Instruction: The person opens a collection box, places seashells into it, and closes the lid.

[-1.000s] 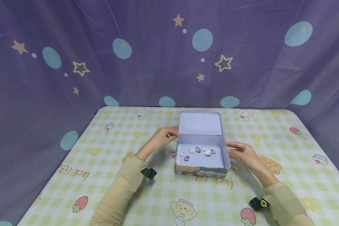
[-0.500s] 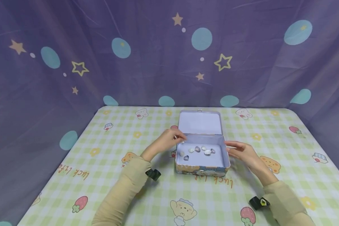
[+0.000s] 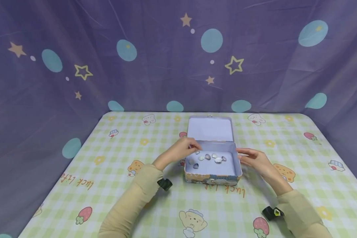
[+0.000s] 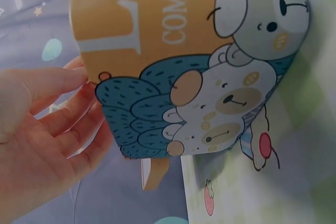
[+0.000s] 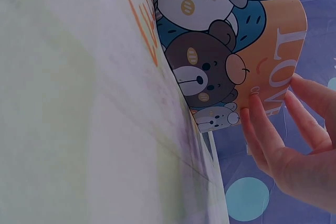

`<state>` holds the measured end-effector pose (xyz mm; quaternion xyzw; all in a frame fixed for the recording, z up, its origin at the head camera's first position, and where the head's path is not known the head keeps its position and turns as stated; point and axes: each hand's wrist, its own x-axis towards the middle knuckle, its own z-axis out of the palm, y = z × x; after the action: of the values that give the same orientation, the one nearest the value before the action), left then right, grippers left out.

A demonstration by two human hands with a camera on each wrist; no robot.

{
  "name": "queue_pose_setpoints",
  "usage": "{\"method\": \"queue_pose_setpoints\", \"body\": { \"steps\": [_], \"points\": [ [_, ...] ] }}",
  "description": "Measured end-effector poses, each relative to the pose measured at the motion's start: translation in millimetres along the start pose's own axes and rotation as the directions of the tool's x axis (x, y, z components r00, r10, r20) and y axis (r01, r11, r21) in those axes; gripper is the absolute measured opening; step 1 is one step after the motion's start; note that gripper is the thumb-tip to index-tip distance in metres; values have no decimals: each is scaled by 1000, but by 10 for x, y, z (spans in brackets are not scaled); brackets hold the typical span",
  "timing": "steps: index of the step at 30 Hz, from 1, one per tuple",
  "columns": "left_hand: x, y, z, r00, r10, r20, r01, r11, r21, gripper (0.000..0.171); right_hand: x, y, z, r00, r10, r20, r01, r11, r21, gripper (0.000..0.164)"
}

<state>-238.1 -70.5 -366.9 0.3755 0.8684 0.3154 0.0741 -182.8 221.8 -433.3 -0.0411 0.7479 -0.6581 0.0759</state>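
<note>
A tin box [image 3: 212,180] with printed bears on its sides stands on the table with its hinged lid [image 3: 209,129] laid back. Several small seashells [image 3: 207,157] lie scattered on its pale floor. My left hand [image 3: 181,148] reaches over the box's left wall, and its fingertips pinch a small pale seashell [image 3: 197,152] low inside the back left corner. In the left wrist view the tin's wall hides those fingertips. My right hand [image 3: 257,162] rests its extended fingers [image 5: 265,124] against the tin's right wall and upper edge.
A checked cloth [image 3: 154,205] printed with strawberries and cartoon animals covers the table. Behind it hangs a purple curtain [image 3: 166,72] with stars and teal ovals. Black camera mounts [image 3: 165,184] sit under both wrists, below the beige sleeves [image 3: 131,201].
My left hand has moved right and slightly down from beside the tin's left rim into the box, carrying the seashell. The right hand has stayed against the tin.
</note>
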Motion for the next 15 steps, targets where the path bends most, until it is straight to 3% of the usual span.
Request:
{"method": "queue_pose_setpoints", "body": {
  "steps": [7,15],
  "points": [
    [34,41,28,999,2,42,-3,1000,14,16,-21,-84,54,1000,16,-6,-16,1000,-1,54],
    [77,121,65,996,21,92,-29,996,81,14,13,23,5,1000,11,-1,-11,1000,13,57]
  ]
}}
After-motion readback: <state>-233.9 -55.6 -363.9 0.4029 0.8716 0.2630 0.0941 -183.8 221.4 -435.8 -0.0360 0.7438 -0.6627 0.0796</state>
